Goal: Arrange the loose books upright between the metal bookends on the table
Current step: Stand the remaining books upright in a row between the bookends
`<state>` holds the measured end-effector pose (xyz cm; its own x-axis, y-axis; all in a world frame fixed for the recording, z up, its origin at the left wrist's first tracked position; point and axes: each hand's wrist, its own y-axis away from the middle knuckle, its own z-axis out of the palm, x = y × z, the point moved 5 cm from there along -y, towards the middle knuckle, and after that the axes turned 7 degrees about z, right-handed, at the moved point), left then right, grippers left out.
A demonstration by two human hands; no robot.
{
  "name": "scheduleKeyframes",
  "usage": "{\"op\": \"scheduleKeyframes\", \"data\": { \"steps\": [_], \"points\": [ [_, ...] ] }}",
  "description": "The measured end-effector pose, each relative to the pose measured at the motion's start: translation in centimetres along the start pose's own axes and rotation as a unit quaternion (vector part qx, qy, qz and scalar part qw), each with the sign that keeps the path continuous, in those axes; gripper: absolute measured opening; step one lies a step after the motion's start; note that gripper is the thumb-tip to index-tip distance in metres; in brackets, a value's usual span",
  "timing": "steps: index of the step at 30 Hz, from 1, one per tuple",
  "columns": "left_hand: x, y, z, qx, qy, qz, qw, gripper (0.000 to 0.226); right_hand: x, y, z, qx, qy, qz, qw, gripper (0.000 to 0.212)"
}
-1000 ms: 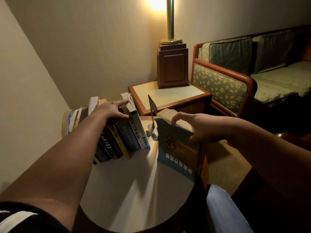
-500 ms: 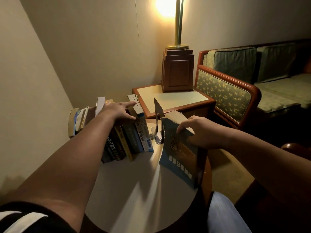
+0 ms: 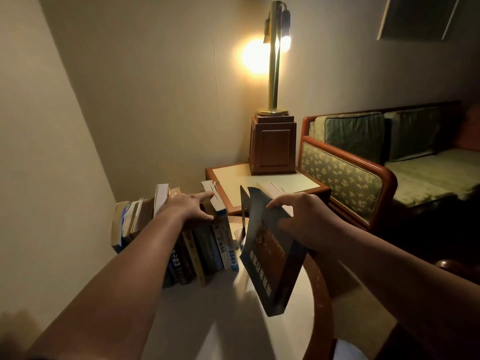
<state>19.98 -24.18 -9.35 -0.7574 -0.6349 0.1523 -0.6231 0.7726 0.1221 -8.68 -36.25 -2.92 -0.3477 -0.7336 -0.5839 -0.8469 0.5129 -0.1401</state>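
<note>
Dark book (image 3: 270, 258) in right hand (image 3: 305, 220); left hand (image 3: 188, 207) steadies row (image 3: 207, 245).

Both forearms are bare to the frame edge; the left hand (image 3: 185, 207) and right hand (image 3: 302, 220) wear no rings.

1. A row of upright paperback books (image 3: 202, 245) stands at the far left of the pale round wood-rimmed counter (image 3: 207, 320), leaning slightly.
2. The left hand (image 3: 187, 206) lies flat on top of the row, fingers spread.
3. The right hand (image 3: 298, 216) grips a dark blue softcover book (image 3: 270, 266) by its top edge, tilted, just right of the row.
4. A thin metal bookend (image 3: 244, 203) stands between the row and the held book.
5. Far behind, a lit brass lamp (image 3: 274, 61) stands on a square wooden side table (image 3: 259, 178) beside a green patterned sofa (image 3: 363, 178).
</note>
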Motion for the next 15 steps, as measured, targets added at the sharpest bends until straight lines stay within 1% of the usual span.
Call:
{"op": "scheduleKeyframes", "data": {
  "steps": [2,5,9,15],
  "points": [
    [0.0,0.1,0.1,0.001,0.01,-0.004,1.0,0.086,-0.8,-0.3,-1.3,0.026,0.005,-0.009,1.0,0.041],
    [-0.2,-0.1,0.3,-0.006,0.008,-0.002,1.0,0.088,-2.4,-0.7,-3.7,0.089,0.024,-0.034,0.995,0.037],
    [-0.1,-0.2,0.2,-0.011,-0.006,0.009,1.0,0.088,-4.6,-1.4,-6.1,0.156,0.011,-0.047,0.987,0.036],
    [-0.1,-0.4,0.2,-0.015,-0.007,0.006,1.0,0.087,-7.6,-4.3,-7.4,0.198,0.016,-0.082,0.977,0.039]
  ]
}}
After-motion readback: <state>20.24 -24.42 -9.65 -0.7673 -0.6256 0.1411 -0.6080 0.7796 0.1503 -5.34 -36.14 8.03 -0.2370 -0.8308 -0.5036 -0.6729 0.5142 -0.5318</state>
